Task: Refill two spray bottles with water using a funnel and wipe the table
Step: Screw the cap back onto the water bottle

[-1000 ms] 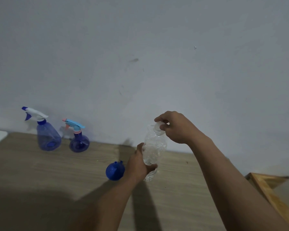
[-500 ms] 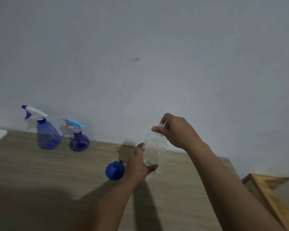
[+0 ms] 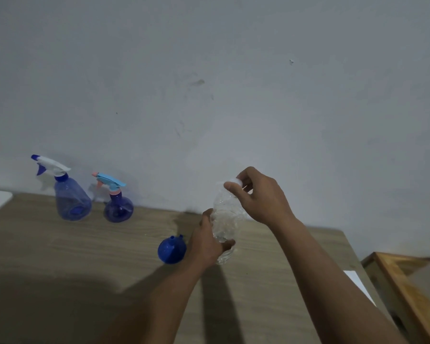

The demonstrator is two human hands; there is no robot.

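Two bare hands at work over the table (image 3: pixel 60 281), near its middle. Left hand (image 3: pixel 206 242) wrapped round the lower body of a clear crinkled water bottle (image 3: pixel 227 217), held upright. Right hand (image 3: pixel 261 197) pinching the white cap (image 3: pixel 233 182) at the top. Just left of the bottle, a blue funnel (image 3: pixel 171 249) lying on the surface. Farther back, along the far edge by the wall (image 3: pixel 209 70), a larger spray bottle (image 3: pixel 70 197) and a smaller spray bottle (image 3: pixel 117 202), side by side toward the left corner.
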